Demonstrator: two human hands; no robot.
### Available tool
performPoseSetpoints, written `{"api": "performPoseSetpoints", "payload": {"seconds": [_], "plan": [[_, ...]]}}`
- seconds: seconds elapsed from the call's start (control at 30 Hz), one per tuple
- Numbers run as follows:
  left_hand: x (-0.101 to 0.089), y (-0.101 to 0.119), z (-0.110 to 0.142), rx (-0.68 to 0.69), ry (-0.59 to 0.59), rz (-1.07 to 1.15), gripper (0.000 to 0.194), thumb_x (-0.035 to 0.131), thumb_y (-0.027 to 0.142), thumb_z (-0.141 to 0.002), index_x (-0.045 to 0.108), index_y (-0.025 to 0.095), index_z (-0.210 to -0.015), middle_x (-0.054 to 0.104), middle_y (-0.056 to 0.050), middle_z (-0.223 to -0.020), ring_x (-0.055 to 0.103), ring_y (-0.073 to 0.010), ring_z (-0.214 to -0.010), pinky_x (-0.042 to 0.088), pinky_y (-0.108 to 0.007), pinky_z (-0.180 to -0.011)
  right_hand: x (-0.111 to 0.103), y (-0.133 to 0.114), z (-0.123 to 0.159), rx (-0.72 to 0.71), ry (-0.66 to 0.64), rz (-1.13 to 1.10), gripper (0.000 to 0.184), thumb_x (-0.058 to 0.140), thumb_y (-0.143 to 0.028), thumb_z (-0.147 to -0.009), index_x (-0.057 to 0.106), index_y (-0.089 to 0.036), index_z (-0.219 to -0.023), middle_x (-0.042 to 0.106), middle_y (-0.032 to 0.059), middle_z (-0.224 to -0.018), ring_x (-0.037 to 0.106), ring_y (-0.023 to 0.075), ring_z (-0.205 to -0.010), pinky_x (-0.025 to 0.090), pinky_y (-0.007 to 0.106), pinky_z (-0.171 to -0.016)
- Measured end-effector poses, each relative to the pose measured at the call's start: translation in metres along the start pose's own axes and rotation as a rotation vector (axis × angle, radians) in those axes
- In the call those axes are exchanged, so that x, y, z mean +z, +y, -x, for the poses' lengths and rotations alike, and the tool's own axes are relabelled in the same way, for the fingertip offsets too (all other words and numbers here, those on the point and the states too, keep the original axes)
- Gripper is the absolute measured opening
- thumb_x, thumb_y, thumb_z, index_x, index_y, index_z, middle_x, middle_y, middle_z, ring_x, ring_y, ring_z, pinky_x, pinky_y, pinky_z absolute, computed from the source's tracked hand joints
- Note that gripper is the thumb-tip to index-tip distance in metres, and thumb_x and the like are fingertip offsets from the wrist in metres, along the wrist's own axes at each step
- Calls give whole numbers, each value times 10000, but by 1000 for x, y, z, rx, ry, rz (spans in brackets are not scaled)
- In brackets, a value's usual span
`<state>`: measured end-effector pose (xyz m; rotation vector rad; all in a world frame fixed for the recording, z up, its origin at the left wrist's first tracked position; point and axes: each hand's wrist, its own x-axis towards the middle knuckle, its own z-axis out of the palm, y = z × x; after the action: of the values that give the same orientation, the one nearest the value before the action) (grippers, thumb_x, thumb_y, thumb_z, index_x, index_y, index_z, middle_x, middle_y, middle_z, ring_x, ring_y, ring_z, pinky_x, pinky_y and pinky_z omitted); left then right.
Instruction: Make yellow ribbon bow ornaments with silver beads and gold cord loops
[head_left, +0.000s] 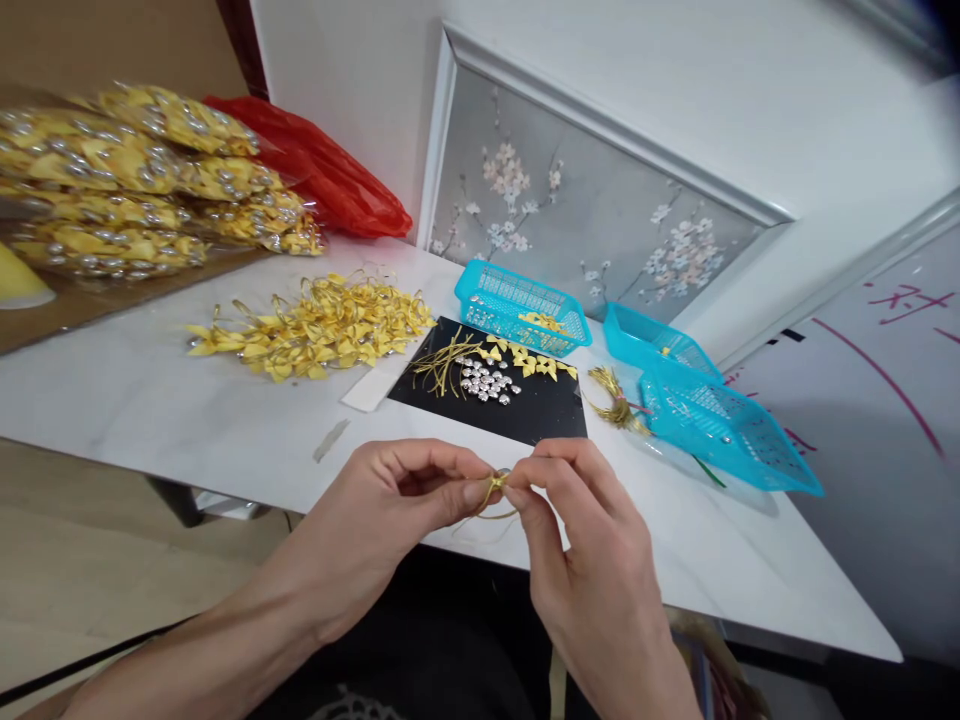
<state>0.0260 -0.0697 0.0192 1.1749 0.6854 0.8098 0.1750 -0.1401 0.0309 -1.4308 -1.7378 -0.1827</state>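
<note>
My left hand point(420, 490) and my right hand point(577, 510) meet over the front edge of the white table. Both pinch a gold cord point(496, 486) between thumb and forefinger, with a loop of it hanging below the fingers. A bit of something silvery shows behind the cord, mostly hidden by my fingertips. Just beyond my hands lies a black mat point(540, 420) bearing silver beads point(487, 382), cut gold cords point(446, 365) and yellow ribbon pieces point(536, 362).
A heap of yellow looped ornaments point(322, 330) lies at left. Behind it are filled clear bags point(97, 150) and a red plastic bag point(322, 170). Blue baskets point(517, 285) stand along the back, others point(735, 425) at right near a gold cord bundle point(619, 400).
</note>
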Motion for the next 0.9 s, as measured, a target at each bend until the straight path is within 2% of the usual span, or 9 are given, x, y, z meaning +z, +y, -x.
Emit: {"api": "performPoseSetpoints", "payload": {"seconds": [0.27,0.53,0.67,0.9], "plan": [[-1,-1,0,7,14,-48,69,799,287,-746,791,222,-766,767,-19,-776,657,-163,-774,519,-249,-742,2,-3,2,-27,47,77,169,494,-84,-937,619,-181,-875,597,60,-897,588,178,-799,496,325,-712],[0,1,1,5,31,-110,100,797,317,-734,796,221,-765,783,-34,-807,683,-210,-816,541,-298,-784,3,-3,2,-60,24,93,170,498,-65,-925,616,-181,-887,619,63,-874,585,191,-799,484,333,-705],[-1,1,2,33,20,-138,98,779,327,-757,796,231,-765,783,-26,-804,686,-207,-818,543,-293,-788,4,-2,2,-69,28,95,163,518,-53,-912,623,-174,-881,624,67,-876,581,195,-799,483,343,-709],[0,4,4,89,55,-171,84,758,302,-779,789,227,-757,778,-10,-790,687,-187,-795,552,-258,-776,3,-3,4,6,12,23,148,551,-64,-907,640,-179,-930,613,54,-913,595,173,-838,497,304,-740]]}}
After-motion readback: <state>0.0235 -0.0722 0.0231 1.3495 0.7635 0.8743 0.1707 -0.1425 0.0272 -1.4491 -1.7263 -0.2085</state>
